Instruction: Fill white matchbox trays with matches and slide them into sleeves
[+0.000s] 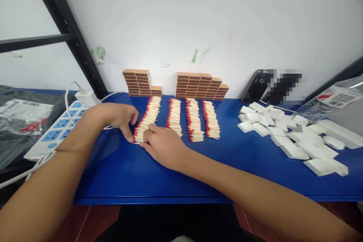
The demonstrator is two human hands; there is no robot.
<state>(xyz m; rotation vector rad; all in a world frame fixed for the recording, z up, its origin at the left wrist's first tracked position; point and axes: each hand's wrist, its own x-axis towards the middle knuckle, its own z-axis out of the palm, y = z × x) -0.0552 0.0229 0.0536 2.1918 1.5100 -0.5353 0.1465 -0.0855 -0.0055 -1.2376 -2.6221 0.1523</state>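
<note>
A slanting row of red-headed matches (152,111) lies on the blue table, the leftmost of several such rows. My left hand (120,117) is at its front left, thumb tip by the red heads; the thumb and bent fingers are apart, holding nothing visible. Against the plain stick ends at the front right is my right hand (166,145), its fingers curled in and the thumb close to them. Whatever is between those fingers is hidden. Right of this hand lie a second row of matches (174,113), partly covered by it, a third row (193,117) and another row (210,119).
Stacked matchboxes stand against the wall in a left stack (137,83) and a stepped right stack (195,85). White inner trays (283,128) lie heaped at right, near a black phone (255,86). At left are a power strip (61,124) with cables and a dark bag (14,147).
</note>
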